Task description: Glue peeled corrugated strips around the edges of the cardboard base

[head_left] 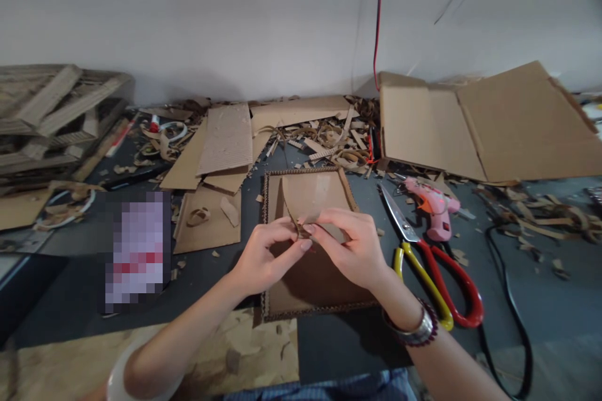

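Both hands are working over a square cardboard panel (324, 301) edged with a beaded, rope-like brown border, which is lying flat on a dark tabletop (338, 351). The left hand (266, 257) and right hand (348, 250) are closed into tight pinches, their fingertips nearly meeting just above the panel's middle, and both are gripping a thin curled cardboard strip (290, 213) that is rising upright from between them. A silver bangle (416, 329) is circling the right wrist. Right of the panel, a narrow band of dark tabletop is staying open before the steel scissors (414, 250) with red and yellow handles, and a pink hot glue gun (433, 207) is lying just beyond them. Behind the panel, corrugated cardboard sheets (226, 141) and torn scraps are piling up, with a flattened cardboard box (489, 125) further right. Left of the panel, a pixelated packet (134, 250) is lying too blurred to read, and no writing is legible anywhere.
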Tool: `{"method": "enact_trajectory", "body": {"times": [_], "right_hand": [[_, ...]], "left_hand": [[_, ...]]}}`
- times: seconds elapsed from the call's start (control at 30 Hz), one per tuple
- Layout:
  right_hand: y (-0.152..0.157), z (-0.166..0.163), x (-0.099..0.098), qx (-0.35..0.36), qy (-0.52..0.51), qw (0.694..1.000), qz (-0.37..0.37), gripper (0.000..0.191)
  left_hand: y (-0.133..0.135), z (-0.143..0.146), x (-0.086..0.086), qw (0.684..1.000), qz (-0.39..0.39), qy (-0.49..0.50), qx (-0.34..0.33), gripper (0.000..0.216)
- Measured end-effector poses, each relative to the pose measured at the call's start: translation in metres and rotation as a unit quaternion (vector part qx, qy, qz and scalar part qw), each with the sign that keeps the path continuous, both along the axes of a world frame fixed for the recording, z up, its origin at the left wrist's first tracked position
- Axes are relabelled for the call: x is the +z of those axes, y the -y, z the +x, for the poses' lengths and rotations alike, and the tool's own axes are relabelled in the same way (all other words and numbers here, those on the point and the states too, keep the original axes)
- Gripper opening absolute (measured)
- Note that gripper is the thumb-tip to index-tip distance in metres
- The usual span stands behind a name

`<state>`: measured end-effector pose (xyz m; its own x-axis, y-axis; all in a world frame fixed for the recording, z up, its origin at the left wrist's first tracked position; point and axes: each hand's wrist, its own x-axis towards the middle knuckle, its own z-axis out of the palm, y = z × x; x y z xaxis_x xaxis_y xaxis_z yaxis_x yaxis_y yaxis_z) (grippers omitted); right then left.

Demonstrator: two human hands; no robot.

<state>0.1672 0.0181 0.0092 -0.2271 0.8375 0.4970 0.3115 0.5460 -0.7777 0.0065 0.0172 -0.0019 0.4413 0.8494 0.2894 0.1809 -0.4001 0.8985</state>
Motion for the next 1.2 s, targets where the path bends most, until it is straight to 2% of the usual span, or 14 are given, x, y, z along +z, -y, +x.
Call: {"method": "enact_trajectory", "body": {"times": [0.13,0.33,0.63,1.0,1.13,1.2], "right_hand": [[0.0011,-0.0002,0.002,-0.017,0.006,1.0,-0.026,0.012],[0.0006,0.0003,0.0007,0.009,-0.031,0.997,-0.065,0.005],[-0.0011,0.0018,-0.0013,-0.012,-0.044,0.994,-0.103,0.012],[0.0006,-0.0019,-0.004,-0.024,-0.117,0.98,-0.16,0.009],[0.0006,-0.0011,-0.0022,0.035,-0.159,0.973,-0.166,0.004],[0.0007,-0.0001,0.0003,0.077,-0.152,0.974,-0.152,0.01]], "left_hand": [[-0.0001,0.0002,0.0003,1.0,0.02,-0.02,0.002,0.024],[-0.0005,0.0009,-0.0011,0.999,0.01,-0.029,0.031,0.025],[0.0005,0.0039,0.003,0.992,-0.114,0.029,0.04,0.018],[0.0,0.0032,0.003,0.985,-0.148,0.065,0.052,0.02],[0.0004,0.0006,0.0044,0.968,-0.215,0.13,0.017,0.025],[0.0006,-0.0013,0.0033,0.951,-0.259,0.167,-0.01,0.027]]}}
